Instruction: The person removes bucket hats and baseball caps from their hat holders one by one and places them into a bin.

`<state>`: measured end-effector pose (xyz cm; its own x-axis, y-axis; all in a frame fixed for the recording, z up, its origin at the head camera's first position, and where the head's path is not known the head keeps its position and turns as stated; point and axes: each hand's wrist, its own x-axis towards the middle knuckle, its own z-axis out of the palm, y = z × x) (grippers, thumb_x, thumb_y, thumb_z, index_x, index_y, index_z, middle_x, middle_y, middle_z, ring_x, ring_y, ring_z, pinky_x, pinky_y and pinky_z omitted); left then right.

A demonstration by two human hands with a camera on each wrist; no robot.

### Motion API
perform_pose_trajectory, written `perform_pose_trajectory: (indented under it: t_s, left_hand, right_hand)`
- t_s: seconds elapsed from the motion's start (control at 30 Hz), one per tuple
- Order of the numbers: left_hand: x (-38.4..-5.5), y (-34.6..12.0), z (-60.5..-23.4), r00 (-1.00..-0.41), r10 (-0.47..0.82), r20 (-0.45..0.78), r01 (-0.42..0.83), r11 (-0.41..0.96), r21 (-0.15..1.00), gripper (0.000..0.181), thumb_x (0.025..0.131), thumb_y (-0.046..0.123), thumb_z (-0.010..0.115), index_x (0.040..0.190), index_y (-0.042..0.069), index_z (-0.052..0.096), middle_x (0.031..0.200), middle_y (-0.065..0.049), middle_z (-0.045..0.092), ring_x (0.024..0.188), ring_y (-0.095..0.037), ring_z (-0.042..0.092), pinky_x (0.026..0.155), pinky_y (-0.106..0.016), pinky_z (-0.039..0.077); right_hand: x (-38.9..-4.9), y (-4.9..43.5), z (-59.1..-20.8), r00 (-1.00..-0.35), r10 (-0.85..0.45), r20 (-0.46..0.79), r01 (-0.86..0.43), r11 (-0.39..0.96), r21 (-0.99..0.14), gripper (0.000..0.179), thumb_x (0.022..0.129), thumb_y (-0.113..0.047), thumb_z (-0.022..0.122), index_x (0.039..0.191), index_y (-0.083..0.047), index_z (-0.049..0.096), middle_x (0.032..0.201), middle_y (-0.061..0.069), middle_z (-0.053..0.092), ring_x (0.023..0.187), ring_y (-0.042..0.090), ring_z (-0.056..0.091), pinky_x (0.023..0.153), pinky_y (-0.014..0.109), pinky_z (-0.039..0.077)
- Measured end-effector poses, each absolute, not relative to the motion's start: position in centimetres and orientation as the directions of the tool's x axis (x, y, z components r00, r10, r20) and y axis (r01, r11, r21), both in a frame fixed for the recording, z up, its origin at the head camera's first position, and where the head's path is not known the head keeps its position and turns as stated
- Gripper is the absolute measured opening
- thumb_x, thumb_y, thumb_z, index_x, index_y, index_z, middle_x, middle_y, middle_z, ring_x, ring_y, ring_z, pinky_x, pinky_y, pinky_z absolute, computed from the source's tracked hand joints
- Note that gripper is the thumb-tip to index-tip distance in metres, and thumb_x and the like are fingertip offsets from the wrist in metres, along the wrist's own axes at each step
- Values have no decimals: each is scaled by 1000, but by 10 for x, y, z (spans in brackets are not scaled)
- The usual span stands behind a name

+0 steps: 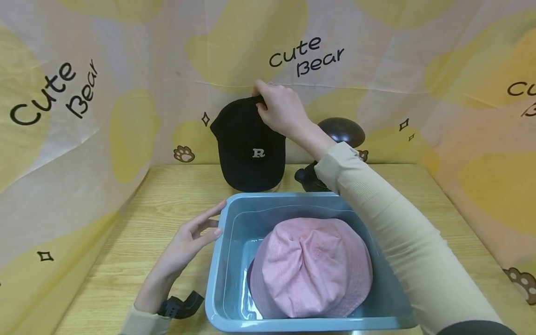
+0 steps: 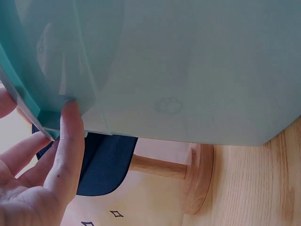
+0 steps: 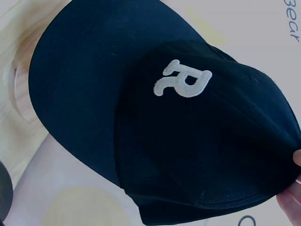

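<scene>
My right hand (image 1: pixel 282 107) pinches the crown of a black baseball cap (image 1: pixel 247 135) with a white letter R, its brim pointing down. The same cap (image 3: pixel 169 122) fills most of the right wrist view. Behind it, a wooden stand (image 2: pixel 160 167) shows in the left wrist view; whether the cap touches it, I cannot tell. My left hand (image 1: pixel 188 239) holds the far left part of the rim of a blue plastic basin (image 1: pixel 212 293), fingers on both sides of its lip. Inside the basin lies a pink bucket hat (image 1: pixel 311 265), crown up, over something dark purple.
Right of the cap stands a dark, shiny, dome-topped object (image 1: pixel 341 131), partly behind my right forearm. A black lumpy thing (image 1: pixel 310 179) lies below it. The wooden table (image 1: pixel 125 260) meets a printed cloth backdrop (image 1: pixel 176 56) at the back and sides.
</scene>
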<state>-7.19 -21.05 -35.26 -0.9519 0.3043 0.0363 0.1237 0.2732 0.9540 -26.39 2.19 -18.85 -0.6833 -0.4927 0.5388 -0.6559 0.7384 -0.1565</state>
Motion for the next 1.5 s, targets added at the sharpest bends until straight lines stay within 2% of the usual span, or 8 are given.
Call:
perform_pose_trajectory:
  t_s: [0.2,0.43,0.6,0.77,1.0,1.5]
  left_hand:
    - [-71,-211,-353,-951,307,39,127,272,954,55,96,21,58,147,29,39,143,-3,48,112,-10,58,97,-52,45]
    - [-71,-212,-352,-951,306,49,136,271,953,55,96,20,57,147,29,39,143,-3,49,113,-9,58,97,-53,45]
    - [-71,-212,-352,-952,303,39,127,277,952,55,96,21,57,147,29,39,142,-3,50,112,-10,58,97,-53,45]
    - [-71,-212,-353,-953,299,37,124,280,952,55,96,22,58,147,29,39,141,-4,51,112,-11,58,96,-52,45]
    - [-72,-211,-353,-952,303,39,128,277,952,55,96,22,58,147,28,39,139,-6,52,112,-12,58,97,-53,45]
    - [-72,-212,-353,-952,302,37,123,272,954,55,96,22,59,147,29,39,137,-3,54,112,-13,58,97,-52,45]
  right_hand:
    - [-253,24,-187,-677,-526,515,-670,730,-135,20,92,-8,55,111,-5,61,104,14,70,86,28,64,81,39,52]
    - [-241,26,-180,-641,-529,557,-693,710,-124,19,91,-7,55,109,-5,61,105,12,71,85,28,65,78,40,51]
    - [-233,31,-175,-659,-495,567,-676,720,-156,19,91,-9,56,109,-7,62,106,9,72,79,26,63,72,39,51]
    - [-230,37,-173,-664,-468,583,-671,718,-187,17,92,-10,56,108,-7,62,107,9,72,79,25,63,73,38,50]
    - [-226,47,-170,-646,-480,594,-672,726,-144,16,91,-9,56,107,-6,61,106,9,72,78,27,63,71,39,50]
    - [-205,63,-153,-615,-472,632,-698,699,-157,12,89,-4,60,101,-5,61,106,10,72,97,25,66,86,38,50]
